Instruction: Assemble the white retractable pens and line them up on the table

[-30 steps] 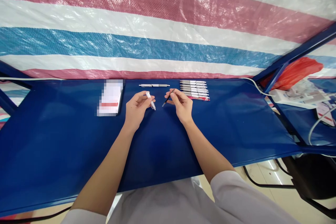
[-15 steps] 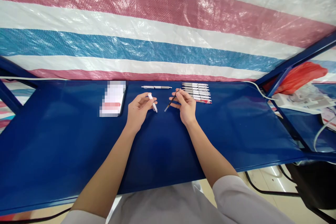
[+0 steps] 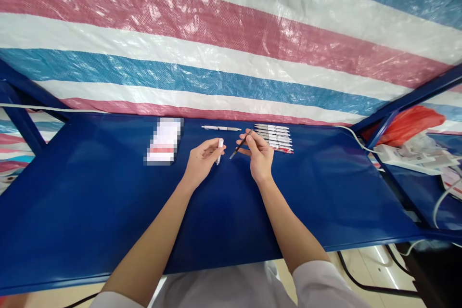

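Observation:
My left hand (image 3: 204,159) is closed around a white pen barrel (image 3: 220,144), which stands nearly upright between thumb and fingers. Facing it, my right hand (image 3: 260,158) pinches a thin dark ink refill (image 3: 238,148), slanted with its lower end toward the left. Barrel and refill are a small gap apart. Beyond them a single white and grey pen (image 3: 221,128) lies crosswise on the blue table (image 3: 224,221). A stack of several white pens (image 3: 276,135) lies side by side just behind my right hand, with a red one (image 3: 284,150) at its near edge.
A phone-like object (image 3: 164,139), its face blurred out, lies left of my hands. Striped plastic sheeting (image 3: 231,57) hangs behind the table. On the right are a blue frame post (image 3: 382,127), a white power strip (image 3: 407,160), a red plastic bag (image 3: 411,125) and cables.
The pen barrel in my left hand has turned from slanted to nearly upright. My right hand still holds the refill at a similar slant. The whole view has shifted slightly.

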`<state>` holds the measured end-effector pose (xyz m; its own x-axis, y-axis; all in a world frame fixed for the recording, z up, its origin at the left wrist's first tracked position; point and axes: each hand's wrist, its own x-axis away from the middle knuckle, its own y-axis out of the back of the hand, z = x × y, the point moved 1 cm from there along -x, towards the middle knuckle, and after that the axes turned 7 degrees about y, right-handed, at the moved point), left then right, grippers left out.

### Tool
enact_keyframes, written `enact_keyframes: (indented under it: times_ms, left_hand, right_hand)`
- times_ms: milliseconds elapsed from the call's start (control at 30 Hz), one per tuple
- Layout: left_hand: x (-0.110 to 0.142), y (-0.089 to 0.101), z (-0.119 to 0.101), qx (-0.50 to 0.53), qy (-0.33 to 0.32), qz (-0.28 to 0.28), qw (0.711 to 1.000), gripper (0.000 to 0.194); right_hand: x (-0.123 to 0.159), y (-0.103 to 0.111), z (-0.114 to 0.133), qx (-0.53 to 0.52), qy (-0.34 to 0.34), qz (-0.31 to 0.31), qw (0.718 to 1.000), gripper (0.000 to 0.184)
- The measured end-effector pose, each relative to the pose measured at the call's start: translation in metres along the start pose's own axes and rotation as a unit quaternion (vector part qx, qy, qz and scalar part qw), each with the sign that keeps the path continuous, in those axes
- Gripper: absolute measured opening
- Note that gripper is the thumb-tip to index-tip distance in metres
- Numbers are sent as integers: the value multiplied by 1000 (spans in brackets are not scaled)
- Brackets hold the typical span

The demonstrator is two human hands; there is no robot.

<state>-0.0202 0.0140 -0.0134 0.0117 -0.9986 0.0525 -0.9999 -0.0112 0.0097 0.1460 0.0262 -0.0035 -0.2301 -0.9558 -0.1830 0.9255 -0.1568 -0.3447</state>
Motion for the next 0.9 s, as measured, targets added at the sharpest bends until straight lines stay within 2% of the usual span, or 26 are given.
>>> enact_keyframes:
  times_ms: [267,433,700,900]
  left_hand:
    - [4,-4,-6,-25,18,47,998,40]
    - [5,-4,-5,-24,27,66,997,40]
    - [5,-3,-5,-30,31,70,997,38]
    - [5,-4,-4,-20,47,56,997,39]
  right_hand:
    - [-17,-15,24,0,63,-47,997,32]
    - [-20,-21,24,15,70,-42,997,32]
    - [-17,-20,10,51,51,22,997,31]
    - [-15,-15,10,31,14,70,997,25]
